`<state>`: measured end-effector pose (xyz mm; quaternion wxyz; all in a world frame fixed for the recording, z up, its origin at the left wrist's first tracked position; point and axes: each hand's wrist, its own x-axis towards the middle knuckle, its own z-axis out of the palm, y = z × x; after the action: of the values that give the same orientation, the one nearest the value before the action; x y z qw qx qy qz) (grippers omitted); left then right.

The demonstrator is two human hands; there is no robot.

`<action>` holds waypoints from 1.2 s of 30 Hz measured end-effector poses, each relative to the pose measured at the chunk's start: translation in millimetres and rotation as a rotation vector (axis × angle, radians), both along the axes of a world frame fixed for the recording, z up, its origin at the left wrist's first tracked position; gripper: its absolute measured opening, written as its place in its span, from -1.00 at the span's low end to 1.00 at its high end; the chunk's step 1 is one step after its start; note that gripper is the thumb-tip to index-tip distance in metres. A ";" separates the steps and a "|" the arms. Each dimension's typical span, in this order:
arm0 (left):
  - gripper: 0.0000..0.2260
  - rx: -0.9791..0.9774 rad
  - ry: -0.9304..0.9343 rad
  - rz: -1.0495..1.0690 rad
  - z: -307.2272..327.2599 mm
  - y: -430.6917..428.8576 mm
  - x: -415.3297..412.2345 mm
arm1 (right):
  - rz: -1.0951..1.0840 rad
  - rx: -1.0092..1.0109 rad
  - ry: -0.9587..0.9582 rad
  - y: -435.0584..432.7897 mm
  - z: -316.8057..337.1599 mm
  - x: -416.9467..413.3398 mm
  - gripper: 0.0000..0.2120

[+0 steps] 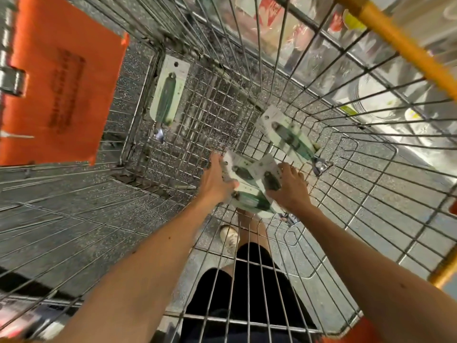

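Note:
I look down into a wire shopping cart [193, 125]. Near its bottom, both my hands are on a small bunch of white carded packages [252, 184], each showing a dark green item. My left hand [216, 180] grips the bunch from the left. My right hand [290, 186] holds its right side, fingers over the cards. Two more packages of the same kind lie loose on the cart floor: one [169, 91] at the far left, upright against the grid, and one [289, 136] to the right, blurred.
An orange panel [59, 78] with printed text hangs on the cart's left end. A yellow-orange handle bar [400, 43] crosses the top right. Shelves with packaged goods [371, 95] show through the right wall. Below the cart are my black shorts and one shoe [230, 235] on speckled floor.

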<state>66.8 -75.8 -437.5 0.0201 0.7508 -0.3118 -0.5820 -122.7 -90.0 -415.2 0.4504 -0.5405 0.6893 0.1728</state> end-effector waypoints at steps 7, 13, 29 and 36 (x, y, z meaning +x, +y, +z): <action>-0.77 0.032 0.167 0.020 28.3 -2.7 8.7 | 0.010 0.105 -0.119 -9.2 18.9 12.0 -0.38; -0.96 -0.100 0.197 -0.100 84.5 -30.1 40.8 | 0.023 0.146 -0.279 -31.8 59.2 17.4 -0.41; -0.50 -0.596 0.265 0.486 330.0 -20.9 145.2 | -0.052 0.197 -0.830 -30.5 300.0 124.4 -0.61; -0.65 -0.849 0.128 0.716 435.2 45.1 186.3 | -0.176 0.039 -1.031 53.8 384.4 195.4 -0.69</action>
<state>253.1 -30.7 -2.3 0.5358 0.6992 -0.2424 -0.4066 72.7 -36.2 -30.8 0.7541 -0.4869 0.4174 -0.1414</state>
